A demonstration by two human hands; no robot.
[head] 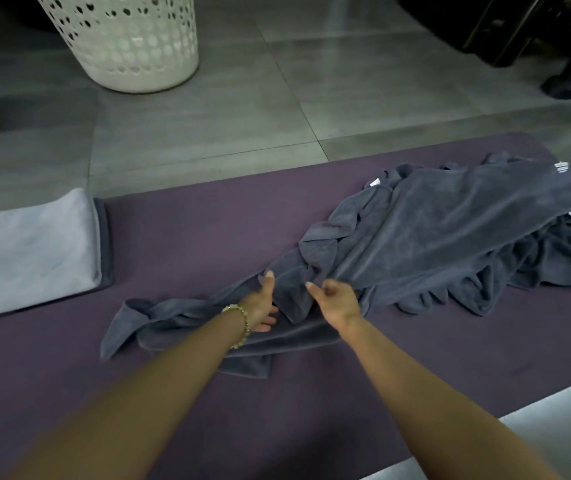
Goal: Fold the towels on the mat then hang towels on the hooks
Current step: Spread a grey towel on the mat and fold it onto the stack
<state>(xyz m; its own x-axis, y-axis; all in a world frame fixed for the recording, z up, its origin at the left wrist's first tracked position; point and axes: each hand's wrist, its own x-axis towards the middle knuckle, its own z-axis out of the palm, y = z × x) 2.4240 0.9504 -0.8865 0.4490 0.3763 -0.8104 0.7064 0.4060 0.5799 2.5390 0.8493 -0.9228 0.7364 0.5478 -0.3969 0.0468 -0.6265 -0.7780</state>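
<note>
A heap of crumpled dark grey towels [450, 230] lies on the right half of the purple mat [208, 230]. One towel trails out of the heap toward the left front. My left hand [261, 304], with a bead bracelet on the wrist, holds a fold of that trailing towel, thumb raised. My right hand [336, 299] pinches the same towel's cloth just to the right, fingers curled. A folded light grey towel [27, 251] lies flat at the mat's left end, on top of a dark grey one whose edge shows.
A white perforated laundry basket [124, 39] stands on the grey tiled floor beyond the mat. Dark furniture with a black foot [568, 81] occupies the far right corner. A strip of pale floor [554, 420] shows at the near right.
</note>
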